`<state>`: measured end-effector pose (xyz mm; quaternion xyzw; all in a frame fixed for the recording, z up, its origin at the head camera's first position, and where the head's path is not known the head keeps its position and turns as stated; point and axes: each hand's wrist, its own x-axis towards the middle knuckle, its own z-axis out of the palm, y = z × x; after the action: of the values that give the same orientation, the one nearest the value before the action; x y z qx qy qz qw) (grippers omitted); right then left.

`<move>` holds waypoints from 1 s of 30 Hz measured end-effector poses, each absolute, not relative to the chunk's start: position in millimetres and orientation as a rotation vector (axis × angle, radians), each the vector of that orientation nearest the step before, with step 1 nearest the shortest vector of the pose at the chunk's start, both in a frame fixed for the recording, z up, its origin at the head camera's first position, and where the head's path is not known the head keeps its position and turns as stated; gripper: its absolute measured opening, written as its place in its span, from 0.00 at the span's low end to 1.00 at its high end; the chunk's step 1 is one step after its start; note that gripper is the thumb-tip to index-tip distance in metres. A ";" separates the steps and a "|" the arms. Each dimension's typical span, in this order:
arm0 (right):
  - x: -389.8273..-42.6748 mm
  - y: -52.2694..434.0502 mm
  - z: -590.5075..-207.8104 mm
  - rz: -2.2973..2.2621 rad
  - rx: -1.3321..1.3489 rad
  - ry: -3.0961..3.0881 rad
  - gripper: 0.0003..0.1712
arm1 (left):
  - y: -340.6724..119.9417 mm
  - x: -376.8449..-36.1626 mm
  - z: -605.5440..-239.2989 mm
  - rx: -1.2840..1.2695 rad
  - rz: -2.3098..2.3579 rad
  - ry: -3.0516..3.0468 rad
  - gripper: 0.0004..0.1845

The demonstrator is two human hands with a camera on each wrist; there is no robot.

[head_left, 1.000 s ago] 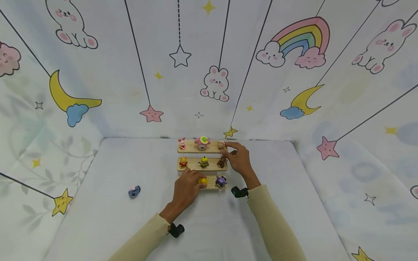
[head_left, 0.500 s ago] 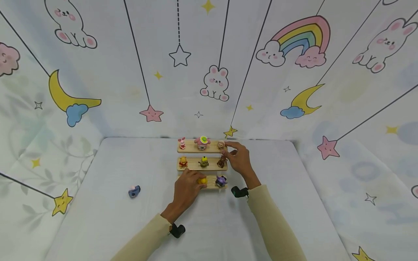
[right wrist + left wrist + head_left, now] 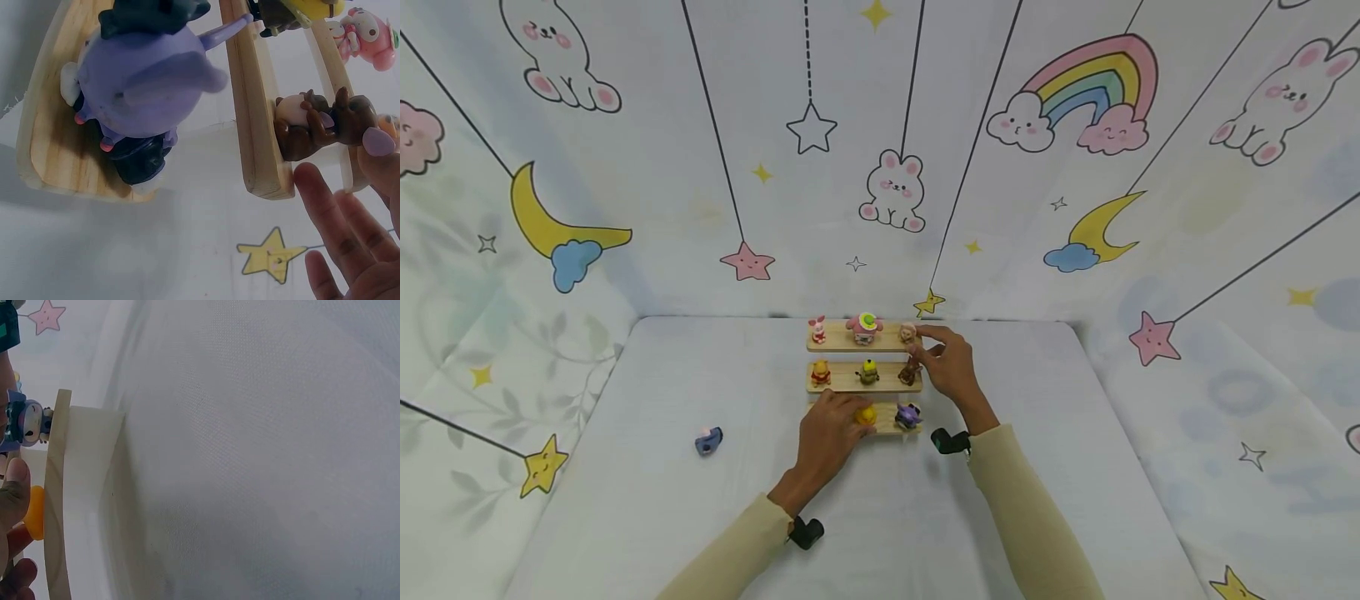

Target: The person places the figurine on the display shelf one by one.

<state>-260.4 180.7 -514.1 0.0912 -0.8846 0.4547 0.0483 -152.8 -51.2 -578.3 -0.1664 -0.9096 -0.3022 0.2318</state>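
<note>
- In the head view, a wooden stand [image 3: 842, 380] with 3 steps stood in the middle of the white table [image 3: 625, 500], near the back wall.
- The left hand [image 3: 829, 435] lay on the lowest step, and its fingers were curled around a small yellow figure [image 3: 867, 414] there.
- A purple figure [image 3: 909, 414] stood just beside the yellow figure on the same step.
- The right hand [image 3: 950, 367] was at the right end of the stand, with the forefinger and thumb pinching a beige figure [image 3: 907, 333] on the top step.
- A brown figure [image 3: 910, 371] stood on the middle step, just under that hand.
- The top step carried also a pink figure [image 3: 865, 327] in the middle and a small pink-and-red one [image 3: 817, 328] at the left end.
- A blue figure [image 3: 708, 439] lay alone on the table, well apart from the stand, to the left.
- In the left wrist view, the edge of the lowest step [image 3: 56, 506] was seen from the side, with the yellow figure [image 3: 34, 512] between the fingers [image 3: 14, 494] and the purple figure [image 3: 26, 420] near it.
- In the right wrist view, the purple figure [image 3: 140, 81] filled the left part, and the brown figure [image 3: 312, 124] sat on the middle step.
- The fingers [image 3: 337, 219] of the right hand were close to the step end, and a pinkish nail touched the figure above; the grip itself was partly cut off.
</note>
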 end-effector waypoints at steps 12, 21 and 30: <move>-259.6 180.6 -513.7 1.416 0.267 -2.697 0.23 | -58.8 -149.2 -581.3 -0.433 -0.884 -2.513 0.29; -259.7 180.6 -511.6 1.422 0.255 -2.705 0.23 | -76.2 -143.6 -579.5 -0.433 -0.852 -2.467 0.30; -259.2 180.2 -511.0 1.428 0.244 -2.712 0.23 | -101.8 -136.5 -584.1 -0.369 -0.856 -2.420 0.30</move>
<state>-259.2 180.2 -511.0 0.0793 -0.8816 0.4642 0.0332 -136.5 -101.8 -584.1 -0.1371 -0.8983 -0.3177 0.2707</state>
